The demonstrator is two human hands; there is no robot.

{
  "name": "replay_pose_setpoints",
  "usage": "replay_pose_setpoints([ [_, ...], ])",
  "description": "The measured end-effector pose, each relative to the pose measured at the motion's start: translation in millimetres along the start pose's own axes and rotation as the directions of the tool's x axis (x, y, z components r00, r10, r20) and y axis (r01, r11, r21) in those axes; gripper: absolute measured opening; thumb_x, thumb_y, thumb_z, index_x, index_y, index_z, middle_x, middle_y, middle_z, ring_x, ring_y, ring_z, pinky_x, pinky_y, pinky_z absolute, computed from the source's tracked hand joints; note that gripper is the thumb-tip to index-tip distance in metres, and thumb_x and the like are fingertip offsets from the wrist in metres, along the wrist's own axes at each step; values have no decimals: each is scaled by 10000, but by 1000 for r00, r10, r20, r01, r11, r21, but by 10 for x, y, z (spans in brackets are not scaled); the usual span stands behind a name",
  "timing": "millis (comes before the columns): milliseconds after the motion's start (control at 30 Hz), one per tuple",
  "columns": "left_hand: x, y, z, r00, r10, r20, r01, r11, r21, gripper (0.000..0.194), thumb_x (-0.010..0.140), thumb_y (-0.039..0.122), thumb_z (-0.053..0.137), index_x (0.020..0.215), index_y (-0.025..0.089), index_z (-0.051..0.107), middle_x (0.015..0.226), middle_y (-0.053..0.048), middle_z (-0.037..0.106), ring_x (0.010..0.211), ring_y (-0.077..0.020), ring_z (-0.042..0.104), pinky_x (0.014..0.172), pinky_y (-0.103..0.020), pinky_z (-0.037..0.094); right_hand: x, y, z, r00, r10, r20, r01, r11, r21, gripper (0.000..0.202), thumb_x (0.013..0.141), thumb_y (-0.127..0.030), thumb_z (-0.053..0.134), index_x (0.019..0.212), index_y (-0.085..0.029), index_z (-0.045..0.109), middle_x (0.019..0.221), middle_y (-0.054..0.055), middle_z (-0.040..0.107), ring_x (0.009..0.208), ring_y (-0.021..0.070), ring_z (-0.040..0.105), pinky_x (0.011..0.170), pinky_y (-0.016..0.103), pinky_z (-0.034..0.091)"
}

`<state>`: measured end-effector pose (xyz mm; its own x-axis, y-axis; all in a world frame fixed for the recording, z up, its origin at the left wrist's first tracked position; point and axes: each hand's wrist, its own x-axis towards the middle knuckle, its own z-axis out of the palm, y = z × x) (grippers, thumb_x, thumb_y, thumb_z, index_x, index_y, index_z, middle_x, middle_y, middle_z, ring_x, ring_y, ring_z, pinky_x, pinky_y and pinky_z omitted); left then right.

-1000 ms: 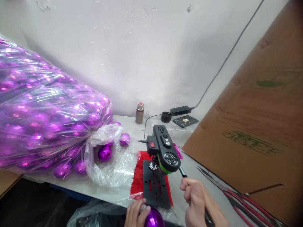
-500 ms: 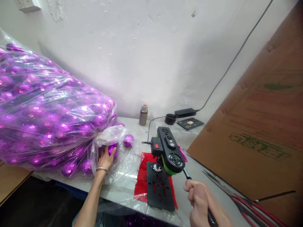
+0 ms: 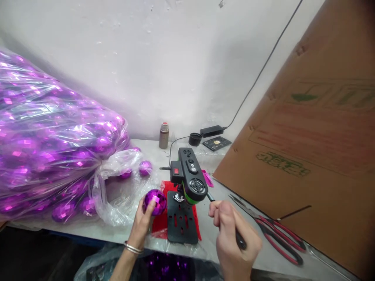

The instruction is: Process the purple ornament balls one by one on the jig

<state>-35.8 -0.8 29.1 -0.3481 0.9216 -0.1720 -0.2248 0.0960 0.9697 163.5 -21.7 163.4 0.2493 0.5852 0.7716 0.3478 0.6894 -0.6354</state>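
A shiny purple faceted ball (image 3: 155, 202) is in my left hand (image 3: 143, 218), its fingers and thumb closed round it, just left of a small black bench press (image 3: 193, 175). My right hand (image 3: 234, 238) grips the dark-handled lever (image 3: 240, 239) on the press's right side. Below the press head lies its slotted black base plate (image 3: 182, 226), with a small silver metal fitting (image 3: 178, 197) near its back. A red cloth (image 3: 159, 232) is under the plate. To the left, a clear plastic bag (image 3: 58, 128) bulges with purple balls, its mouth open towards the press.
Loose purple balls (image 3: 145, 168) lie by the bag's mouth. Behind stand a small bottle (image 3: 164, 136), a black cup-like ring (image 3: 195, 139), a power adapter (image 3: 212, 131) and a dark flat panel (image 3: 216, 143). Red-handled scissors (image 3: 281, 238) lie right, beside a large cardboard box (image 3: 293, 128).
My left hand has come out of the bag's mouth with a purple ball and moved right, close to the press. My right hand stays on the lever. The view has shifted right.
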Motion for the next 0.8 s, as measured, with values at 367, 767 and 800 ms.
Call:
replay_pose_setpoints([
  [367, -250, -360, 375, 935, 173, 309, -308, 828, 469, 832, 747, 403, 860, 1483, 183, 539, 1467, -188, 687, 1381, -388, 656, 1208, -566, 497, -35, 28, -10, 1000, -7, 28, 7, 1000, -4, 381, 1076, -112, 492, 711, -220, 478, 632, -40, 492, 568, 101, 531, 550, 238, 428],
  [767, -304, -663, 393, 884, 370, 286, -467, 730, 499, 769, 790, 341, 867, 1467, 201, 530, 1445, -185, 672, 1370, -404, 651, 1177, -643, 524, -65, 11, -47, 998, -15, 57, 16, 1000, -24, 351, 1075, -107, 465, 744, -218, 503, 658, -21, 548, 571, 109, 543, 536, 247, 428],
  [800, -305, -648, 397, 896, 353, 270, -444, 743, 501, 759, 797, 348, 858, 1464, 199, 528, 1434, -182, 676, 1359, -401, 657, 1174, -643, 525, -70, 15, -51, 998, -18, 60, 19, 1000, -24, 348, 1072, -100, 464, 747, -218, 502, 662, -21, 547, 576, 108, 544, 538, 244, 430],
])
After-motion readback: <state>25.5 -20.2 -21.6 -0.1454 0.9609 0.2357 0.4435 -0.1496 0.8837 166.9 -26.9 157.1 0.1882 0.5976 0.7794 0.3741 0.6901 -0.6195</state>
